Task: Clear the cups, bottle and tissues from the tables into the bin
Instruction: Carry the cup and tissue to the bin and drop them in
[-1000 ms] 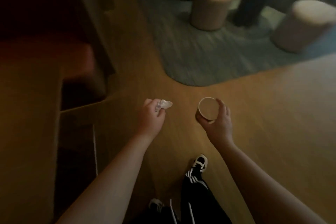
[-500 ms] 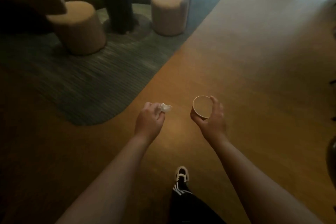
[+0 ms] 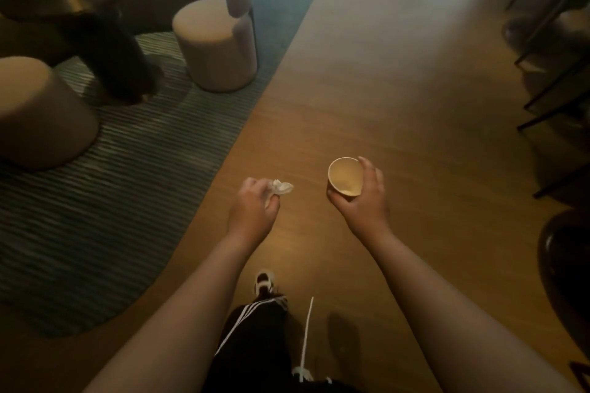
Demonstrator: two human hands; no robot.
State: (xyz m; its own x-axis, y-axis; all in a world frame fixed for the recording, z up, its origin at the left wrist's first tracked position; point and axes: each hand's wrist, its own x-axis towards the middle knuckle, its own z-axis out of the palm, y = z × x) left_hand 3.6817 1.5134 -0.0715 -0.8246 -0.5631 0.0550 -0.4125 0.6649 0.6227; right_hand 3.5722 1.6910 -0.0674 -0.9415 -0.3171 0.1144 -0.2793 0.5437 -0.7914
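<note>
Crumpled white paper pokes out from our left hand (image 3: 255, 204): a tissue (image 3: 281, 187), soft and creased, pinched between the curled fingers and the thumb, with its loose end sticking out to the right of the knuckles. That hand is held palm down, the bare forearm running back toward the lower left corner.

Our right hand (image 3: 362, 201) wraps a pale paper cup (image 3: 345, 176) from its right side and below, thumb curled under the near wall and fingers bent round the far rim. The cup is round and smooth, upright with its mouth tipped slightly toward us, and its inside looks matte and cream-coloured. We cannot tell whether anything lies in it. The two hands are apart, level with each other, the cup to the right of the tissue.

Below the hands we see our black trouser leg (image 3: 255, 338) with white side stripes and a black-and-white shoe (image 3: 264, 282) stepping on a smooth wooden floor (image 3: 399, 89) with a warm sheen. To the left lies a grey-green rug (image 3: 143, 169) with a ribbed, striped weave and a curved edge. On it stand two cylindrical beige stools (image 3: 217, 48), upholstered and rounded at the top, and between them a dark table pedestal (image 3: 118, 67). Thin dark chair legs (image 3: 549, 41) stand at the far right, blurred. No bin shows in the head view.
</note>
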